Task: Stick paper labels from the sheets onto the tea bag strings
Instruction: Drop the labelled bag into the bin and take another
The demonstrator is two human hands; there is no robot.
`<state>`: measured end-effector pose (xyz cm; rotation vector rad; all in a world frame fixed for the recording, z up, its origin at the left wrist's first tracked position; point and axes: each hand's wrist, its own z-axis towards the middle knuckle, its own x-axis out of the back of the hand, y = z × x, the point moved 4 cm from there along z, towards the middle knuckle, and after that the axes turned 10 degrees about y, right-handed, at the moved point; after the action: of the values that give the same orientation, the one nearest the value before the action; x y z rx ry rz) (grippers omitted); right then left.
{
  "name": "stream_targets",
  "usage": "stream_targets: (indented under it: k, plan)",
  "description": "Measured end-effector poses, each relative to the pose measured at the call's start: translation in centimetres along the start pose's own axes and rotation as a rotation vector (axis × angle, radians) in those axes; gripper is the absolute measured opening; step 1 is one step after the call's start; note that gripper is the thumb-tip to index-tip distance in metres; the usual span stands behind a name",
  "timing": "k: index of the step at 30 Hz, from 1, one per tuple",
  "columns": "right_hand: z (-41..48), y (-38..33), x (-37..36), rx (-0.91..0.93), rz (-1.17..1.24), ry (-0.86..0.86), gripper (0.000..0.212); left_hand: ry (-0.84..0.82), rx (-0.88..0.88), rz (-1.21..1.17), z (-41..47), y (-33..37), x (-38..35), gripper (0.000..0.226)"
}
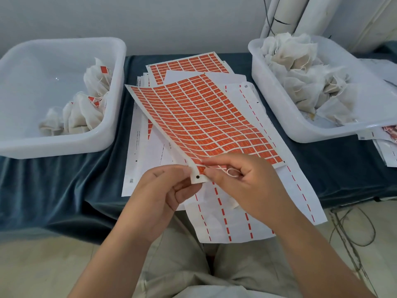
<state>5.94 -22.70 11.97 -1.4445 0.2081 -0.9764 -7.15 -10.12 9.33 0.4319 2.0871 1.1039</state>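
Plain pale wall (pixel 171 22) noted behind. Table (pixel 53 190) is draped in dark teal cloth. White pipes (pixel 300 16) are seen upper right. Light floor (pixel 43 265) is crossed by cables (pixel 352 229) at right.

Your right hand (pixel 242 181) covers the near corner of the label sheet (pixel 204 117), so you cannot tell whether its fingertips have hold of a label there. Only a loop of string (pixel 233 172) shows among its curled fingers; the rest is hidden behind the hand. The print on the orange labels is too small to read. The bin at upper left (pixel 64 147) runs off the left edge of the frame. The bin at upper right (pixel 322 134) runs off the right edge, and the papers (pixel 384 147) under it are mostly hidden.
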Motion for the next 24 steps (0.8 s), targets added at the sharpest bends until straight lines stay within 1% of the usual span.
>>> stream_targets:
  k: [4,6,8,9,12,15,18,21,24]
  plan:
    - [-0.4,-0.1,-0.2,0.064,-0.051,-0.009,0.026,0.043,-0.014,0.137,0.1,-0.1,0.1,0.024]
    - [-0.5,0.1,-0.2,0.062,-0.061,0.013,0.019,0.057,-0.013,0.179,0.2,-0.3,0.3,0.029]
    - [-0.6,0.1,0.0,0.043,-0.068,0.044,0.006,0.05,-0.011,0.193,0.1,-0.6,0.4,0.036]
    - [-0.7,0.0,0.1,0.045,-0.076,0.057,0.002,0.049,-0.014,0.198,0.1,-0.6,0.4,0.035]
    - [-1.0,-0.4,0.6,0.04,-0.122,0.056,0.006,0.048,-0.067,0.269,-0.1,-0.7,0.2,0.026]
    - [-1.3,-1.0,1.3,0.032,-0.18,-0.026,0.012,0.021,-0.133,0.377,-0.5,-0.3,-0.1,0.024]
    - [-1.5,-1.3,1.9,-0.029,-0.197,-0.105,0.022,-0.038,-0.2,0.493,-0.9,0.2,-0.4,0.02]
    - [-1.6,-1.2,2.2,-0.063,-0.26,-0.128,0.019,-0.09,-0.261,0.62,-1.0,0.5,-0.5,0.014]
    - [-1.5,-1.4,1.9,-0.008,-0.35,-0.145,0.018,-0.107,-0.339,0.794,-1.0,0.6,-0.5,0.015]
